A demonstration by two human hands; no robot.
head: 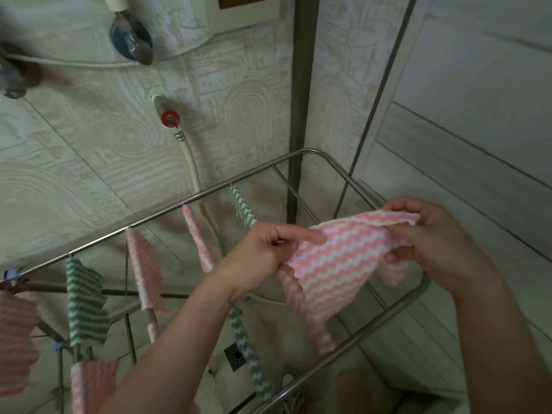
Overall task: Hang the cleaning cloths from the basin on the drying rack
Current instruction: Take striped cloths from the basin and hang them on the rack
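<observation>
Currently the pink zigzag cloth [337, 264] is held spread above the right-hand end of the drying rack [155, 214], its lower corner drooping toward the rack's near rail and clear of every rung. The left hand [263, 249] pinches the cloth's left edge, thumb on top; the right hand [430, 243] grips the upper right edge with curled fingers. The two hands are apart, each clamped on the cloth, with the fabric stretched between them.

Step in hand, as judged: opening the cloth out before it is draped. The next move appears to call for lowering the cloth over the bare rung [294, 194] at the rack's right end, just beyond the hung green cloth [243, 209], so that the two halves fall evenly on either side, and then letting go with both hands.

Further left along the rack hang a narrow pink cloth [197, 237], a second pink cloth [143, 264] and a wider green cloth [85, 300], with more below them; the task therefore looks well advanced. The basin is not in view, so the number of cloths remaining cannot be told. Behind the rack a hose [191, 162] runs down the tiled wall.
</observation>
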